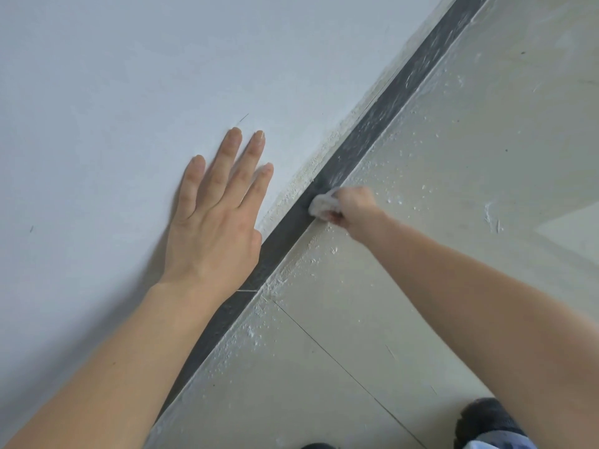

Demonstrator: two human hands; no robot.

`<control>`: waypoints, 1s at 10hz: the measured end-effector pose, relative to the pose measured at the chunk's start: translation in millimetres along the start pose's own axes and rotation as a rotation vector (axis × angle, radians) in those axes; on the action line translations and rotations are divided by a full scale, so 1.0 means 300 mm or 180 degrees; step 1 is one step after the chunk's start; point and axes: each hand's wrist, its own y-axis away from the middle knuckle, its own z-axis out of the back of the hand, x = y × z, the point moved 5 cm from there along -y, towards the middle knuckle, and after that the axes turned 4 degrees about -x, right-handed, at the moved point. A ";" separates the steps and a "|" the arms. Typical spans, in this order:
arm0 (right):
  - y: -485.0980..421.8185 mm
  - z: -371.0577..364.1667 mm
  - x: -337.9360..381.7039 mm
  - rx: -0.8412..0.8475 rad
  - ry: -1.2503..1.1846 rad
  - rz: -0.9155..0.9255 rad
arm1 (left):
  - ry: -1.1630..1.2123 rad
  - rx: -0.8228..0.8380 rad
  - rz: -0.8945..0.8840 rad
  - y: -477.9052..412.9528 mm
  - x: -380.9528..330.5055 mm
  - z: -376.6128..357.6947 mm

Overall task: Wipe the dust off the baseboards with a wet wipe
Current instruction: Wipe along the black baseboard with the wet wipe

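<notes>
A dark grey baseboard [382, 115] runs diagonally from the lower left to the upper right, between the white wall and the floor. Beyond my right hand it looks dusty and streaked with white; nearer to me it is darker and cleaner. My right hand [353, 207] is shut on a crumpled white wet wipe [322, 204], which presses against the baseboard's face. My left hand [214, 218] lies flat against the wall [113, 92] just above the baseboard, fingers spread, holding nothing.
The pale tiled floor [453, 157] has white specks and smears along the baseboard's foot. A thin grout line crosses it near me. A dark shoe and blue trouser leg [486, 426] show at the bottom right.
</notes>
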 end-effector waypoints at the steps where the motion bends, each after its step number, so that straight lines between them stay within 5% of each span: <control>1: -0.019 0.098 0.098 -0.0405 -0.0548 0.0239 | 0.0079 0.0020 0.0042 -0.002 -0.001 -0.005; 3: 0.099 0.088 0.011 -0.0826 -0.0553 0.0162 | 0.0211 -0.0044 0.0092 -0.005 -0.002 -0.008; 6: 0.275 -0.187 -0.258 0.1222 0.0363 -0.0436 | 0.0149 -0.0053 0.0056 -0.002 0.002 0.002; 7: 0.256 -0.200 -0.179 0.1199 0.0122 -0.0590 | 0.0132 -0.0074 0.0059 -0.003 0.002 0.005; 8: 0.166 -0.125 -0.063 0.0667 0.0047 -0.0455 | 0.0284 -0.0090 0.0076 -0.003 0.002 0.006; 10: 0.047 0.109 0.133 -0.0497 -0.1368 0.0130 | 0.0513 -0.0068 0.0111 -0.015 -0.008 0.005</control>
